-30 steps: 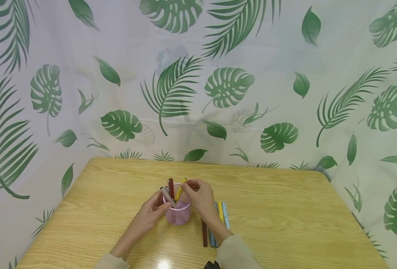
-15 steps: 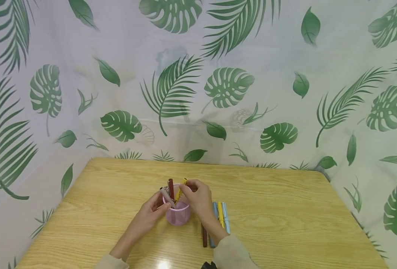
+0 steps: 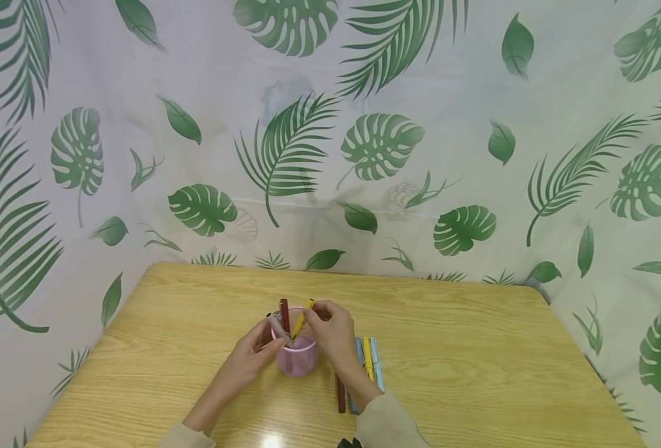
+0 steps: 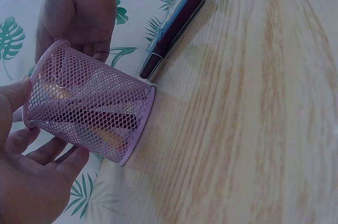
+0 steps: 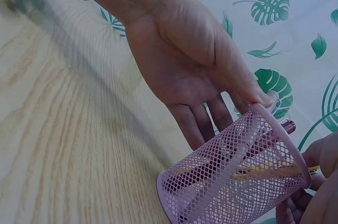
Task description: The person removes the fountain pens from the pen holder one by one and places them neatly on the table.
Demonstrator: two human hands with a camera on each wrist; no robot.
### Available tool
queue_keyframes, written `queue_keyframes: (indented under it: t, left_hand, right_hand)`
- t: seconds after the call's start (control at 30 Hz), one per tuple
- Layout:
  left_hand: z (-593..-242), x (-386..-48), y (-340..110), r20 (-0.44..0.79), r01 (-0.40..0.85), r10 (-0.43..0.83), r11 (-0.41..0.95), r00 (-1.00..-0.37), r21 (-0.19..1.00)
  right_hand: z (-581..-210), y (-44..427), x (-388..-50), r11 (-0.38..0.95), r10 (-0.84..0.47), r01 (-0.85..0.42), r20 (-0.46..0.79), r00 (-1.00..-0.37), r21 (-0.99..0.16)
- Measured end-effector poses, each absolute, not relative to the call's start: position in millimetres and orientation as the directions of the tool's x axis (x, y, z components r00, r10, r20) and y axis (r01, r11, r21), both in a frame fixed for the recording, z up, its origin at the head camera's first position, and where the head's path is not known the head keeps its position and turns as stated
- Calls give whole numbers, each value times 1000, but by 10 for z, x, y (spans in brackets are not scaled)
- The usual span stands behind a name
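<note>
A pink mesh pen cup [image 3: 298, 362] stands on the table, appearing tilted only in the wrist views. My left hand [image 3: 246, 358] holds it from the left, thumb at the rim and fingers around the mesh side [image 5: 227, 182]. Inside lean a dark red pen [image 3: 284, 314] and a grey pen [image 3: 279, 328], the grey one close to my left thumb. At the right rim, my right hand [image 3: 334, 333] pinches the upper end of a yellow pen [image 3: 298, 326], whose lower part is inside the cup. Some right fingertips are hidden behind the thumb in the head view.
Right of the cup, a row of pens lies on the wood-grain table [image 3: 464, 354]: dark red [image 3: 341, 395], blue [image 3: 353, 403], yellow [image 3: 367, 358] and light blue [image 3: 377, 363]. My right forearm partly covers them. A leaf-patterned cloth [image 3: 319, 155] hangs behind the table.
The yellow pen has turned slightly in my right fingers; its dark markings no longer show. My right forearm has shifted a little left. My left hand and the cup stay in place.
</note>
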State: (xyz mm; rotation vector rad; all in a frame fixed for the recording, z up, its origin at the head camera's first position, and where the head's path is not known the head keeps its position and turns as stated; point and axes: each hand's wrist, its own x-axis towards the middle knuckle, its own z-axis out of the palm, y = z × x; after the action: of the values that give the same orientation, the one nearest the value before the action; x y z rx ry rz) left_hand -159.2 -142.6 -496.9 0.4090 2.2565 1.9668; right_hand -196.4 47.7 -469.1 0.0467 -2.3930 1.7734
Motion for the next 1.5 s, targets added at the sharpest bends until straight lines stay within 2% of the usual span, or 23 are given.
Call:
queue_keyframes:
  t: [1.07,1.5]
  left_hand:
    - [-4976,-1589,-1422,97,127,271,94,-958,987]
    - [-4988,-1590,-1439,88,124,278,114,-957,986]
  right_hand:
    - [-4537,642,-1883,135,183,-67,91,-979,-989]
    - [-4454,776,-1891,47,203,-82,90,-975,-995]
